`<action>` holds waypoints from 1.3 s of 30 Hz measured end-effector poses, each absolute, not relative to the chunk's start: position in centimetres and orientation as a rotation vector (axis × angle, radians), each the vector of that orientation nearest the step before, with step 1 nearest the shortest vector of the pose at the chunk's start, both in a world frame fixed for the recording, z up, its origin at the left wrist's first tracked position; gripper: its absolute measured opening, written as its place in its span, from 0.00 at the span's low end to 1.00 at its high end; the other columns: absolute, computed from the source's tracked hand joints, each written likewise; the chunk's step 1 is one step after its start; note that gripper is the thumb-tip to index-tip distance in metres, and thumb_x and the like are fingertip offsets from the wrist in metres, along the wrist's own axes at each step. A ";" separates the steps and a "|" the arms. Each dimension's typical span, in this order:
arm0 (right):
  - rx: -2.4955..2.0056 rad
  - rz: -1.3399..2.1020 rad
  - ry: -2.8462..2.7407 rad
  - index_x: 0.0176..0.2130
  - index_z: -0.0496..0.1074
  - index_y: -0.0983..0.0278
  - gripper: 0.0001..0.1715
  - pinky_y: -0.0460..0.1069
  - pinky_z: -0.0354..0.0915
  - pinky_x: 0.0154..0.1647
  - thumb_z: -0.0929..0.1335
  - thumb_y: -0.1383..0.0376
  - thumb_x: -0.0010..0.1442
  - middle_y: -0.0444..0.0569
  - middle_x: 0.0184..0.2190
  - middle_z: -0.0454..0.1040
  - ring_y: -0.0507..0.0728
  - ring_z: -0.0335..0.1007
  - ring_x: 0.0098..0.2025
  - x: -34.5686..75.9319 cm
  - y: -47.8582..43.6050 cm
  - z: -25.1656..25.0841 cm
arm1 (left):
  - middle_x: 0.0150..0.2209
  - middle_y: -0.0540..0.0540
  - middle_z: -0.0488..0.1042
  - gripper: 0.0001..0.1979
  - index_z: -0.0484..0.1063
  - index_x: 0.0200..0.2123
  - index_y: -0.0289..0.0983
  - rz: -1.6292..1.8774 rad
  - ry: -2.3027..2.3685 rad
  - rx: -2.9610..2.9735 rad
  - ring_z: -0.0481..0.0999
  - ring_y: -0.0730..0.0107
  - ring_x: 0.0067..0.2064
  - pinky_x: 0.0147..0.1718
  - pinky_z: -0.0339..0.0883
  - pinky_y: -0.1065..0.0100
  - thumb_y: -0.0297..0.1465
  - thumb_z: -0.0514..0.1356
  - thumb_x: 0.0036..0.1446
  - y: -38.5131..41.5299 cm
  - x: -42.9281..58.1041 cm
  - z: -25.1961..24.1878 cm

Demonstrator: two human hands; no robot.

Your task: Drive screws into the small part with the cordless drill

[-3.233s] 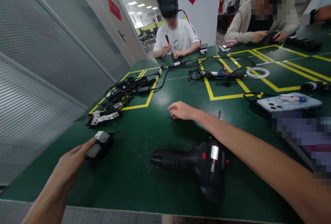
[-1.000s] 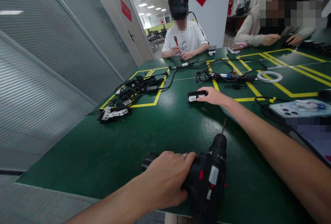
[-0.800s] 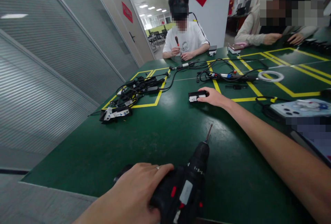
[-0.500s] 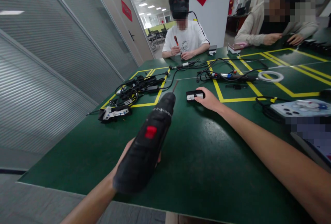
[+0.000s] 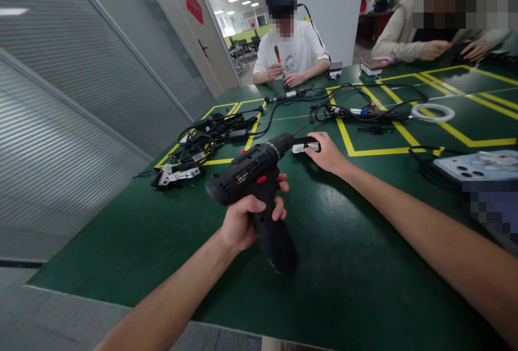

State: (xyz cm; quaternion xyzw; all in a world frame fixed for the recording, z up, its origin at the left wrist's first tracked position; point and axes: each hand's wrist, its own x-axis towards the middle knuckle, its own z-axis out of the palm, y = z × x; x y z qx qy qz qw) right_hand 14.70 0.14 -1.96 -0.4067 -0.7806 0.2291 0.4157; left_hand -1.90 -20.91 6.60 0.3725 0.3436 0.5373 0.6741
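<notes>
My left hand (image 5: pixel 246 218) is wrapped round the grip of a black cordless drill (image 5: pixel 253 173) with red buttons. The drill lies over on its side in the air above the table, its thin bit pointing away and to the right. Just beyond the chuck, my right hand (image 5: pixel 324 152) grips a small black and white box (image 5: pixel 304 147) on the green tabletop. The fingers reach over its right end. From this view the bit passes behind or above the box's left edge; whether they touch I cannot tell.
A heap of black cables (image 5: pixel 220 129) lies at the left, with a black and white part (image 5: pixel 178 174) before it. Cabled tools (image 5: pixel 360 114) and a white ring (image 5: pixel 433 113) lie right of centre. A phone (image 5: pixel 473 166) is at the right. Two people sit across the table (image 5: pixel 162 254).
The drill has rolled from upright onto its side, and its bit has swung right towards the box. My right hand keeps its hold on the box.
</notes>
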 end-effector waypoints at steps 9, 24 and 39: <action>-1.049 0.613 -1.955 0.51 0.68 0.61 0.22 0.55 0.60 0.57 0.65 0.62 0.56 0.53 0.49 0.65 0.60 0.65 0.52 13.8 -0.4 -1.8 | 0.38 0.46 0.66 0.15 0.65 0.45 0.35 1.124 0.849 0.901 0.66 0.79 0.23 0.28 0.64 0.67 0.30 0.55 0.52 -21.7 -2.1 6.9; -1.079 0.540 -1.947 0.52 0.68 0.62 0.24 0.54 0.61 0.54 0.66 0.60 0.56 0.53 0.47 0.67 0.60 0.67 0.49 14.1 0.4 -1.9 | 0.37 0.47 0.67 0.16 0.66 0.45 0.35 1.094 0.995 0.963 0.70 0.77 0.24 0.28 0.64 0.68 0.30 0.59 0.51 -21.9 -2.0 6.7; -1.039 0.529 -1.966 0.53 0.68 0.62 0.24 0.53 0.60 0.55 0.66 0.62 0.56 0.52 0.47 0.68 0.58 0.67 0.49 14.4 0.7 -1.9 | 0.33 0.48 0.69 0.17 0.67 0.43 0.34 1.064 1.108 0.960 0.69 0.76 0.22 0.26 0.63 0.68 0.32 0.60 0.50 -21.7 -0.7 7.1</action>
